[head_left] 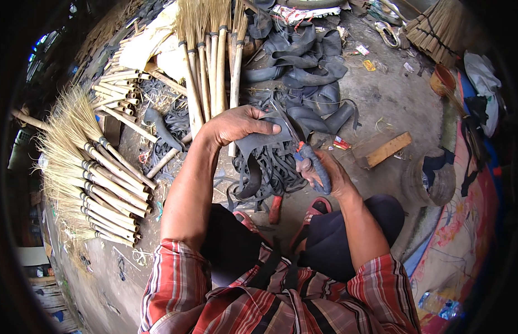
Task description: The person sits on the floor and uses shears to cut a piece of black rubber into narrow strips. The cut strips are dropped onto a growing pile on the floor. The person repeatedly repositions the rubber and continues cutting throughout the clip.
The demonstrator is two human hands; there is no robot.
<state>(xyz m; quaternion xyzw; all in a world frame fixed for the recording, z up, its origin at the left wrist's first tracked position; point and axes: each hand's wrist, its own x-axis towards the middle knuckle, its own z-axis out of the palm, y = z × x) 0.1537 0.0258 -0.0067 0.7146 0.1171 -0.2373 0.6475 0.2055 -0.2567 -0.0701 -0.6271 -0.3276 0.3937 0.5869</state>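
Note:
My left hand [240,124] pinches a dark grey sheet of rubber [263,140], thumb on top. In my right hand [329,174] is a pair of scissors [295,136] with handles wrapped in dark material. Their blades lie along the right part of the sheet, pointing up and away from me. Whether the blades are apart or together I cannot tell. Below the sheet, a tangled heap of black rubber strips [275,170] rests on the ground between my hands and feet. A red-handled tool [275,210] lies at the heap's near edge, its other end hidden.
Straw brooms with pale handles [117,195] lie in a row on the left; more brooms [214,67] lie ahead. Cut poles [117,92] are stacked far left. Large rubber pieces [309,61] spread beyond my hands. A wooden block [388,149] and a round container [431,178] sit at right.

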